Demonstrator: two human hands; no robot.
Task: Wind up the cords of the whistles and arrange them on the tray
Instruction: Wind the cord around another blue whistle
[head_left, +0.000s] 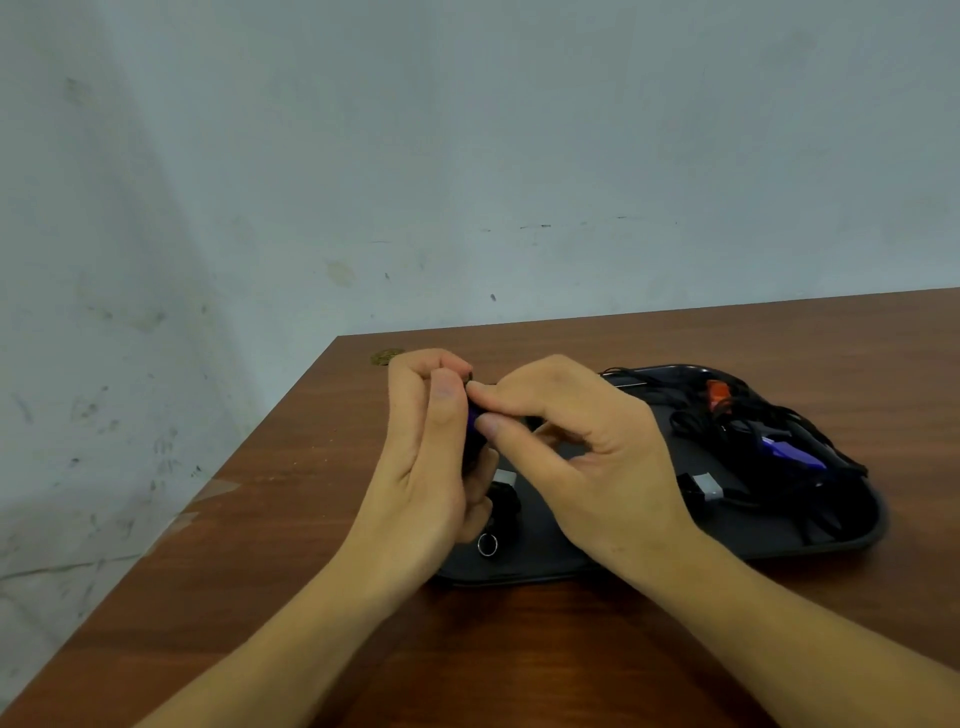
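Note:
My left hand (431, 457) grips a purple whistle (474, 415), mostly hidden behind its fingers, above the left end of the dark tray (852, 540). My right hand (582, 457) pinches the whistle's black cord (474, 387) between thumb and forefinger, right beside my left fingertips. On the tray's right half lie a purple whistle (792, 451), an orange whistle (719, 397) and a black whistle with a grey tip (701, 486), amid tangled black cords. Below my left hand lies a black whistle (506, 501) with a metal ring (487, 544).
The tray sits on a brown wooden table (519, 649), whose left edge (249, 447) runs diagonally close to my left arm. A pale wall (467, 156) stands behind the table. A small brownish mark (387, 356) lies at the far left corner.

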